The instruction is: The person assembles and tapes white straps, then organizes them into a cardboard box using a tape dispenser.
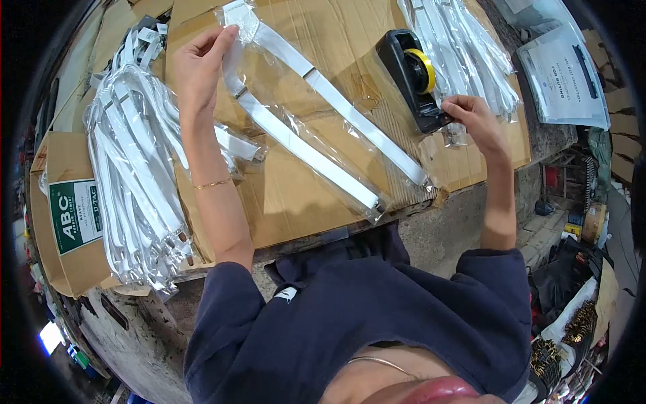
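A pair of white suspenders (289, 138) in a clear plastic sleeve lies slantwise on the cardboard, its two straps running down to metal clips near the front edge. My left hand (202, 64) is closed on the top end of it, thumb pressed by the white joining patch. To the right stands a black tape dispenser (397, 71) with a yellow-cored roll of tape (422, 71). At the dispenser's near end, my right hand (479, 121) has its thumb and forefinger pinched together on the tape; the clear strip itself is hard to make out.
A pile of wrapped white suspenders (131, 168) hangs over the table's left edge, beside an open cardboard box (64, 145) with a green label. More wrapped suspenders (464, 50) lie behind the dispenser. At the far right is a clear plastic bin (568, 81) with printed paper.
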`<state>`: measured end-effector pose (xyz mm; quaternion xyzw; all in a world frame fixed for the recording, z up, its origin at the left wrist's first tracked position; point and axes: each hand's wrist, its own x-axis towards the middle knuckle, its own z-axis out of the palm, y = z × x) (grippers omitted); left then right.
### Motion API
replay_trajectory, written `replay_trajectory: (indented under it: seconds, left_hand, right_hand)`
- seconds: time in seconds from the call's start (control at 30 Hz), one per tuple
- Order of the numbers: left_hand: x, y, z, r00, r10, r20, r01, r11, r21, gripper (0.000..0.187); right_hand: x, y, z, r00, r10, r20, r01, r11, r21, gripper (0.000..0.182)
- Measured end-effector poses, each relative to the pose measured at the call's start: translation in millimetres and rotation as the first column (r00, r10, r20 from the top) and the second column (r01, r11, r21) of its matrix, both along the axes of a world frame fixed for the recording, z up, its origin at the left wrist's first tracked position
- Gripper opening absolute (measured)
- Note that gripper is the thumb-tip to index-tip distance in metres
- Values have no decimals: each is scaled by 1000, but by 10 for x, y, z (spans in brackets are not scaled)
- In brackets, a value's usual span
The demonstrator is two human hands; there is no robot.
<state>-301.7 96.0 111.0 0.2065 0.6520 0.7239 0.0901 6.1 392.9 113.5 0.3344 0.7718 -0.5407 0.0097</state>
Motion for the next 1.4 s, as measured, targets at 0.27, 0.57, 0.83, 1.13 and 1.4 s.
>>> replay_trajectory:
  seconds: [0.27, 0.57, 0.83, 1.13, 1.4]
  left_hand:
    - [16, 38, -5, 1000, 12, -19, -12, 1000, -27, 21]
    - [34, 30, -9, 1000, 2, -17, -3, 1000, -26, 21]
    - [14, 35, -14, 1000, -2, -30, 1, 999, -32, 20]
    - [19, 38, -19, 997, -18, -75, 10, 995, -104, 24]
    - [228, 135, 96, 997, -21, -79, 17, 999, -50, 20]
  right_hand:
    - [47, -195, 67, 986, -125, -114, 134, 988, 79, 25]
    - [222, -249, 206, 983, -156, -100, 152, 987, -42, 21]
    - [368, -320, 112, 978, -162, -128, 158, 987, -42, 31]
    - [495, -583, -55, 997, -28, -78, 60, 894, 444, 36]
    - [-556, -1376, 597, 823, -94, -560, 185, 977, 107, 23]
